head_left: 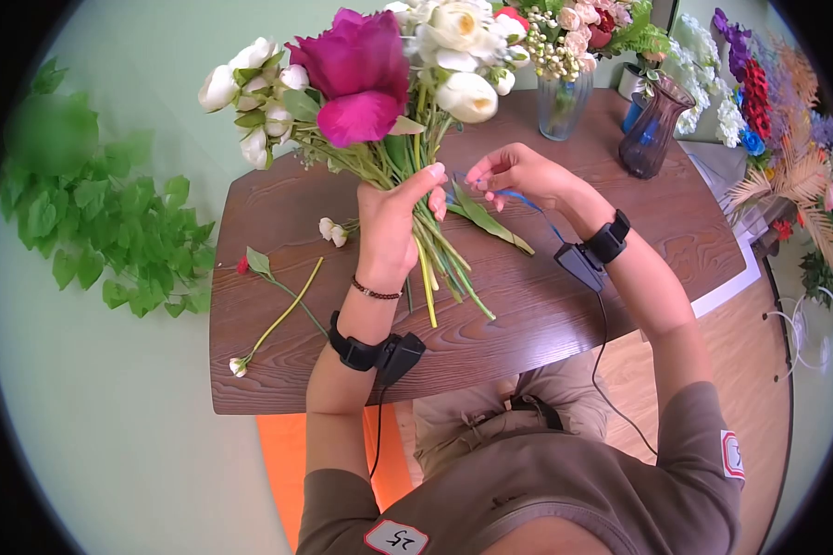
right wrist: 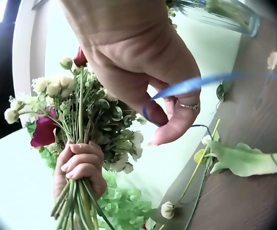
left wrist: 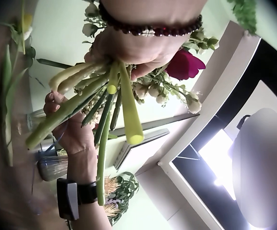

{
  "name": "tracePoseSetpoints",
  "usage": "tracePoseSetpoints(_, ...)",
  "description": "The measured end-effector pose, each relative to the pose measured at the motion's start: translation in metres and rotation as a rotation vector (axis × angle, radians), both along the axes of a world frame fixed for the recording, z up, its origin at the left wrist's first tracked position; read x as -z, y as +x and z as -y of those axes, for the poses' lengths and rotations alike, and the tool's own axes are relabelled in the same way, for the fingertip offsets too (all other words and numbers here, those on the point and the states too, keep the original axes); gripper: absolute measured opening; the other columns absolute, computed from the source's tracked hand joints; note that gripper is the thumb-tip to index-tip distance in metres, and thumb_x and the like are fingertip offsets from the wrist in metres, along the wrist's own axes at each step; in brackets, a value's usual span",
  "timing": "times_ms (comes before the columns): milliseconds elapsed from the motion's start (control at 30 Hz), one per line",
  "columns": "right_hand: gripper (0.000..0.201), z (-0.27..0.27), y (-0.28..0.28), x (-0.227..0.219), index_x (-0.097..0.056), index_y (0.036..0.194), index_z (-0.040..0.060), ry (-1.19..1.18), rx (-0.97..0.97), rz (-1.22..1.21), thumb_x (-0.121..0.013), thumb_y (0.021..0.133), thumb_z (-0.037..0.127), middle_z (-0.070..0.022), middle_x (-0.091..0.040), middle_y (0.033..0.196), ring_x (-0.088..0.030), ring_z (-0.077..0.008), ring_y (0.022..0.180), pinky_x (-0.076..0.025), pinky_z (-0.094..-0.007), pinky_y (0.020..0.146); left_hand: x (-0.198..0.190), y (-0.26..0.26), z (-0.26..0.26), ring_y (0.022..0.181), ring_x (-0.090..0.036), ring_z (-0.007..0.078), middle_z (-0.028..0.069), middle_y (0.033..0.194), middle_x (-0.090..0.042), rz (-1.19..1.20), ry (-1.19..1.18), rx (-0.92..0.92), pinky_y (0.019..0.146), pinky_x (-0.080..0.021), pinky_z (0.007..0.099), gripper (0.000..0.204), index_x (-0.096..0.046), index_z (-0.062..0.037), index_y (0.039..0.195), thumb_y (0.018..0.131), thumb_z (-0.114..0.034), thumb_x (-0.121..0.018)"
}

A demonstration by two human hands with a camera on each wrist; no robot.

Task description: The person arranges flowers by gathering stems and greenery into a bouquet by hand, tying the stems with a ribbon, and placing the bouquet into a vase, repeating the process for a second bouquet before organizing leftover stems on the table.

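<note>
My left hand (head_left: 386, 231) grips a bouquet (head_left: 361, 69) by its bundled stems (head_left: 442, 268), just under the blooms. The bouquet has one large magenta rose and many cream-white flowers; the cut stem ends fan out below the fist. To the right of the stems, my right hand (head_left: 537, 176) pinches a thin blue ribbon (right wrist: 196, 85) between thumb and fingers. In the right wrist view the ribbon loops around the fingertips and trails off to the right. A long green leafy stem (head_left: 495, 225) lies on the table beneath the right hand.
On the dark wooden table (head_left: 546, 296) lie a white flower (head_left: 239, 366) on a stem, a red bud (head_left: 243, 265) and small white blossoms (head_left: 333, 231). A clear vase of flowers (head_left: 565, 106) and a dark purple glass vase (head_left: 657, 129) stand at the back right.
</note>
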State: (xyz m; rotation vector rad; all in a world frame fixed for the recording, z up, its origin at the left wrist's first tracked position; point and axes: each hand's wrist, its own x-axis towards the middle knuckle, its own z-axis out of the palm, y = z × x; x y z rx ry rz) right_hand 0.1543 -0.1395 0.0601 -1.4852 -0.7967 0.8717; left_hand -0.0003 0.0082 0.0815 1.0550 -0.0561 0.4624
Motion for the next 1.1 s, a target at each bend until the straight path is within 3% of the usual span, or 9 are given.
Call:
tracePoseSetpoints(233, 0.030, 0.002, -0.026, -0.021, -0.058, 0.101, -0.0067, 0.278, -0.301, -0.221, -0.071, 0.077, 0.006, -0.0099, -0.064, 0.089, -0.052, -0.0108, 0.066, -0.042, -0.0227, 0.059, 0.009, 0.005, 0.015, 0.051, -0.053, 0.0126, 0.0062, 0.071, -0.059, -0.045, 0.146, -0.049, 0.043, -0.041, 0.0247, 0.008, -0.058, 0.0048, 0.085, 0.078, 0.004, -0.062)
tracePoseSetpoints(367, 0.032, -0.005, -0.046, -0.017, -0.058, 0.088, -0.0027, 0.215, -0.144, 0.021, -0.077, 0.074, 0.019, -0.0080, -0.061, 0.070, -0.052, -0.0106, 0.062, -0.040, -0.0219, 0.055, 0.018, 0.010, 0.018, 0.051, -0.054, 0.0119, 0.0065, 0.071, -0.060, -0.102, 0.235, -0.139, 0.041, -0.040, 0.0230, 0.008, -0.057, 0.0046, 0.085, 0.078, 0.003, -0.062)
tracePoseSetpoints(533, 0.057, -0.011, -0.052, -0.015, -0.055, 0.102, -0.0041, 0.070, -0.077, 0.090, -0.083, 0.065, 0.028, -0.0072, -0.060, 0.085, -0.057, -0.0107, 0.068, -0.039, -0.0209, 0.054, 0.030, 0.016, 0.019, 0.047, -0.059, 0.0134, 0.0084, 0.068, -0.061, -0.067, 0.290, -0.161, 0.038, -0.043, 0.0238, 0.017, -0.054, 0.0056, 0.089, 0.075, 0.003, -0.063)
tracePoseSetpoints(633, 0.052, -0.017, -0.062, -0.015, -0.056, 0.100, -0.0046, 0.122, 0.031, 0.090, -0.084, 0.065, 0.023, -0.0103, -0.062, 0.081, -0.059, -0.0151, 0.072, -0.046, -0.0250, 0.061, 0.033, 0.016, 0.024, 0.057, -0.065, 0.0202, 0.0133, 0.070, -0.063, 0.020, 0.531, -0.286, 0.046, -0.051, 0.0286, 0.028, -0.050, 0.0099, 0.092, 0.071, 0.001, -0.065)
tracePoseSetpoints(700, 0.070, -0.022, -0.066, -0.013, -0.047, 0.121, -0.0052, 0.325, 0.123, 0.308, -0.081, 0.066, 0.023, -0.0122, -0.057, 0.110, -0.057, -0.0173, 0.096, -0.047, -0.0304, 0.080, 0.038, 0.017, 0.022, 0.064, -0.066, 0.0283, 0.0188, 0.074, -0.064, -0.047, 0.704, -0.350, 0.053, -0.052, 0.0340, 0.042, -0.043, 0.0133, 0.097, 0.069, -0.005, -0.068)
tracePoseSetpoints(800, 0.072, -0.022, -0.074, -0.018, -0.044, 0.124, -0.0061, 0.367, 0.166, 0.274, -0.080, 0.068, 0.020, -0.0138, -0.056, 0.115, -0.054, -0.0204, 0.105, -0.043, -0.0351, 0.092, 0.036, 0.015, 0.022, 0.077, -0.064, 0.0342, 0.0227, 0.084, -0.061, 0.016, 0.763, -0.380, 0.063, -0.051, 0.0380, 0.048, -0.041, 0.0145, 0.100, 0.069, -0.010, -0.069)
tracePoseSetpoints(867, 0.067, -0.023, -0.076, -0.021, -0.044, 0.124, -0.0056, 0.383, 0.180, 0.260, -0.077, 0.071, 0.017, -0.0137, -0.056, 0.115, -0.055, -0.0195, 0.104, -0.044, -0.0341, 0.092, 0.035, 0.014, 0.022, 0.086, -0.061, 0.0370, 0.0251, 0.091, -0.059, 0.043, 0.768, -0.383, 0.070, -0.050, 0.0402, 0.051, -0.041, 0.0148, 0.101, 0.068, -0.012, -0.070)
tracePoseSetpoints(967, 0.059, -0.022, -0.074, -0.022, -0.042, 0.125, -0.0039, 0.302, 0.226, 0.052, -0.072, 0.075, 0.010, -0.0125, -0.056, 0.115, -0.056, -0.0176, 0.101, -0.045, -0.0312, 0.089, 0.038, 0.016, 0.022, 0.106, -0.043, 0.0414, 0.0263, 0.111, -0.041, 0.020, 1.007, -0.377, 0.087, -0.042, 0.0456, 0.060, -0.041, 0.0109, 0.113, 0.066, -0.015, -0.069)
tracePoseSetpoints(1100, 0.056, -0.021, -0.075, -0.021, -0.042, 0.123, -0.0034, 0.380, 0.289, 0.016, -0.070, 0.075, 0.006, -0.0106, -0.058, 0.108, -0.058, -0.0172, 0.095, -0.047, -0.0310, 0.084, 0.042, 0.012, 0.024, 0.099, -0.046, 0.0421, 0.0268, 0.106, -0.041, 0.013, 1.132, -0.479, 0.085, -0.044, 0.0454, 0.058, -0.045, 0.0095, 0.110, 0.066, -0.018, -0.071)
